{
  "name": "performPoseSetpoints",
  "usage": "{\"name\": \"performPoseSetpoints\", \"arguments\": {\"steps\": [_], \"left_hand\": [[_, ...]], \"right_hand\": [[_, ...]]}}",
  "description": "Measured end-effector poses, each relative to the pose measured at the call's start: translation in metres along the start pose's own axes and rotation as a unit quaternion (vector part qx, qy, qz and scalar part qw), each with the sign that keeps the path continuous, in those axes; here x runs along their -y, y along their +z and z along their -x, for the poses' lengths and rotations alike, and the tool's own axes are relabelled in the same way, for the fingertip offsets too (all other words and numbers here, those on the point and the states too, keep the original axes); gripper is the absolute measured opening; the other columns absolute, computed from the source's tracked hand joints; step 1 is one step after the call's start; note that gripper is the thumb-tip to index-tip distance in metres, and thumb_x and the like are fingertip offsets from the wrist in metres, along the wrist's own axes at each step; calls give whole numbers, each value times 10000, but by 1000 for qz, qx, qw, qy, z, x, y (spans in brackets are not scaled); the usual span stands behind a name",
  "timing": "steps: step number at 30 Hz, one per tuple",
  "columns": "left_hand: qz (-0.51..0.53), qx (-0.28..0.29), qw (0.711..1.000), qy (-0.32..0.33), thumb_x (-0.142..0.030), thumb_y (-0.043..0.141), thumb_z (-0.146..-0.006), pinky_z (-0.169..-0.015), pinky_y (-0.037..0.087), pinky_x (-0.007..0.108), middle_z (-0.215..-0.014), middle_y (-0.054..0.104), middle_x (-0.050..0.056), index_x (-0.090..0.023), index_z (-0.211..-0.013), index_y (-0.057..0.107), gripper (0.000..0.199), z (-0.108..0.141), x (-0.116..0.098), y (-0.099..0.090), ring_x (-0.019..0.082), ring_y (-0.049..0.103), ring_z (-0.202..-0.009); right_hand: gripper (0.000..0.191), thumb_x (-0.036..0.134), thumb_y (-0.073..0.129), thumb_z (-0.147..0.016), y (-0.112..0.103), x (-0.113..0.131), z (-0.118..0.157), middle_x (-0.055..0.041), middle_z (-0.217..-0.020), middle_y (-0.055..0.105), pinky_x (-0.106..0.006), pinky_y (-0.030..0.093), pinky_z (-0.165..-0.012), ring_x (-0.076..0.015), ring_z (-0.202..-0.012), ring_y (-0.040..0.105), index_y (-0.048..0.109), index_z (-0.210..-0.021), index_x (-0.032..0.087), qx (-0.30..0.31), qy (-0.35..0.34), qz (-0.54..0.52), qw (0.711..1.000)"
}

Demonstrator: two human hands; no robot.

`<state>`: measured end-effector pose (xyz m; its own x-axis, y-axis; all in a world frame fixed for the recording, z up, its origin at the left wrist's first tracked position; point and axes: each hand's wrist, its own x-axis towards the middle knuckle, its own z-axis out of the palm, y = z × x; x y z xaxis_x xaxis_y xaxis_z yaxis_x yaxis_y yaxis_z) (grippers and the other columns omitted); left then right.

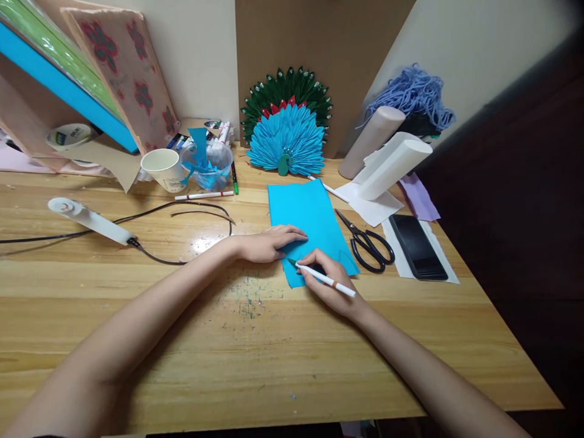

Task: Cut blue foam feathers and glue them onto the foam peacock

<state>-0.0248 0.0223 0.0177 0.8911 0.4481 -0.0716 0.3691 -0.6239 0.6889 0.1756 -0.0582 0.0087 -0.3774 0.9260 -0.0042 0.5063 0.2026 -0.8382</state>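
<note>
A sheet of bright blue paper (301, 210) lies flat on the wooden table. My left hand (269, 243) rests on its left edge with the fingers stretched out. In my right hand (332, 281) is a white marker (326, 280) with a brownish band, its green tip touching or just above the paper's lower left part. Faint curved lines show near the sheet's lower right corner. Black-handled scissors (371, 246) lie just right of the paper. Behind it stands a paper peacock (287, 140) with blue, red and dark green feathers.
A glue gun (91, 220) with a black cable lies at left. A paper cup (162, 170), a tub of blue scraps (210, 173) and loose markers stand behind. At right are a phone (418, 248), white paper roll (396, 164) and blue yarn (413, 94).
</note>
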Motion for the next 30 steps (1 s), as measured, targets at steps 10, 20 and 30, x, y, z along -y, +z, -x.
{"name": "performPoseSetpoints", "arguments": {"steps": [10, 20, 30], "left_hand": [[-10, -1, 1000, -3, -145, 430, -814, -1092, 208, 396, -1408, 335, 115, -165, -1336, 332, 531, -1, 1, 0, 224, 285, -1308], [-11, 1, 1000, -4, -130, 427, -796, -1097, 202, 395, -1417, 323, 110, -168, -1340, 326, 555, -1, 2, 1, 215, 270, -1316], [-6, 0, 1000, -2, -132, 423, -791, -1092, 207, 407, -1412, 331, 102, -186, -1334, 331, 553, -2, 4, 2, 224, 279, -1308]], "right_hand": [[64, 256, 511, -846, 1, -3, 0, -23, -883, 626, -295, 446, -699, -177, -808, 593, 526, -894, 218, -10, 22, -35, 999], [39, 189, 551, -786, -5, -5, 0, -29, -787, 637, -299, 443, -685, -179, -771, 590, 542, -750, 198, 58, -10, -39, 997], [60, 268, 535, -833, -5, -11, 0, -14, -788, 624, -299, 451, -690, -170, -764, 599, 517, -843, 211, 21, 14, -149, 989]]}}
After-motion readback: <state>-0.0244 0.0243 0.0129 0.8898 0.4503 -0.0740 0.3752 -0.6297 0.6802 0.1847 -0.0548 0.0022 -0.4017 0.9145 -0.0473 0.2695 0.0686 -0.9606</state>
